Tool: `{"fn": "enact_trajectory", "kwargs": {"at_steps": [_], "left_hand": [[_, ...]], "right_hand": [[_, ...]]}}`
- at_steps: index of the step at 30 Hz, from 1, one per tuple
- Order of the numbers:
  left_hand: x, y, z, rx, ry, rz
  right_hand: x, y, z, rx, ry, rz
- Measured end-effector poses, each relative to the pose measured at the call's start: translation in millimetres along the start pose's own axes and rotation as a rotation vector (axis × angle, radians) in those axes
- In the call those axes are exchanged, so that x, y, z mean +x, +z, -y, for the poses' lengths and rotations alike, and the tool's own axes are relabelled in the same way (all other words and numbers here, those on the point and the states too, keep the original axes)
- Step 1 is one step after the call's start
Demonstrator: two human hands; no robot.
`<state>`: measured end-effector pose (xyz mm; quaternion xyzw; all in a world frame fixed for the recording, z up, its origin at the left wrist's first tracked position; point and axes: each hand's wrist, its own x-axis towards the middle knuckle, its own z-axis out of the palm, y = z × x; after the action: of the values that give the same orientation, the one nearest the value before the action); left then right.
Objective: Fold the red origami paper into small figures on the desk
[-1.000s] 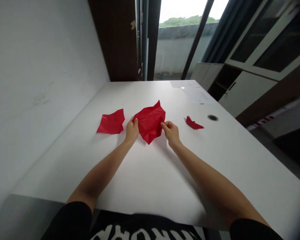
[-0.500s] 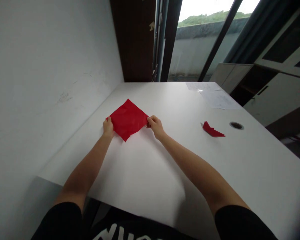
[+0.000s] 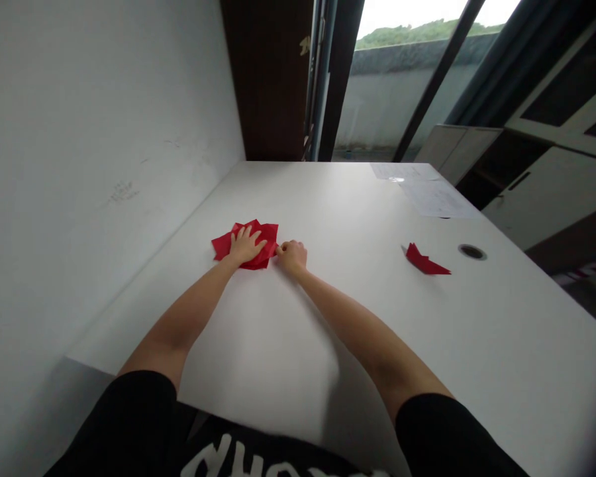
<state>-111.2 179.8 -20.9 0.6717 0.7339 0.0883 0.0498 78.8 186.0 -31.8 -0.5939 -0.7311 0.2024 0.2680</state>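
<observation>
Several red paper sheets lie together on the white table, with corners poking out at different angles. My left hand rests flat on them with its fingers spread, hiding their middle. At their right edge my right hand is closed, with thumb and finger pinched at a corner of red paper. How much paper sits in that pinch is too small to make out. Farther right on the table is a folded red paper piece with pointed ends, apart from both hands.
A round cable hole is set in the white table near its right side. White printed papers lie at the far right corner. A white wall runs along the left edge.
The red sheet that both hands held stretched out is now down among overlapping red sheets. My left hand moved right and opened flat onto the paper; my right hand shifted slightly left.
</observation>
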Motion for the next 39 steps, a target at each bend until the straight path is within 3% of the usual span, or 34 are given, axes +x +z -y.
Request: {"fn": "enact_trajectory", "kwargs": {"at_steps": [4, 7, 10, 13, 15, 17, 20, 23, 26, 30, 32, 36, 39], "left_hand": [[0, 23, 0, 0.032, -0.004, 0.053], [5, 27, 13, 0.06, 0.012, 0.075], [10, 25, 26, 0.087, 0.012, 0.089], [9, 21, 36, 0.1, 0.032, 0.054], [7, 16, 40, 0.093, 0.044, -0.003], [6, 10, 37, 0.076, 0.088, -0.117], [2, -1, 12, -0.03, 0.193, -0.289], [-13, -9, -43, -0.269, 0.308, -0.358], [-40, -7, -114, -0.614, 0.408, -0.203], [-71, 4, -187, -1.168, 0.296, 0.131], [-81, 7, -205, -1.364, 0.258, 0.22], [-91, 6, -212, -1.476, 0.161, 0.105], [-96, 4, -207, -1.493, 0.237, 0.122]], "right_hand": [[-12, -28, -30, -0.043, -0.107, 0.071], [-18, -78, -82, -0.059, -0.156, -0.053], [-31, -147, -154, -0.183, -0.04, -0.313], [-50, -205, -218, -0.445, 0.14, -0.504], [-62, -225, -246, -0.548, 0.2, -0.513], [-72, -231, -259, -0.578, 0.198, -0.449], [-80, -223, -255, -0.589, 0.147, -0.373], [-82, -208, -229, -0.561, -0.001, -0.324], [-85, -193, -188, -0.493, -0.234, -0.326], [-95, -169, -133, -0.408, -0.501, -0.305], [-101, -159, -114, -0.338, -0.545, -0.282], [-111, -147, -95, -0.176, -0.588, -0.223], [-117, -145, -91, 0.035, -0.494, -0.231]]}}
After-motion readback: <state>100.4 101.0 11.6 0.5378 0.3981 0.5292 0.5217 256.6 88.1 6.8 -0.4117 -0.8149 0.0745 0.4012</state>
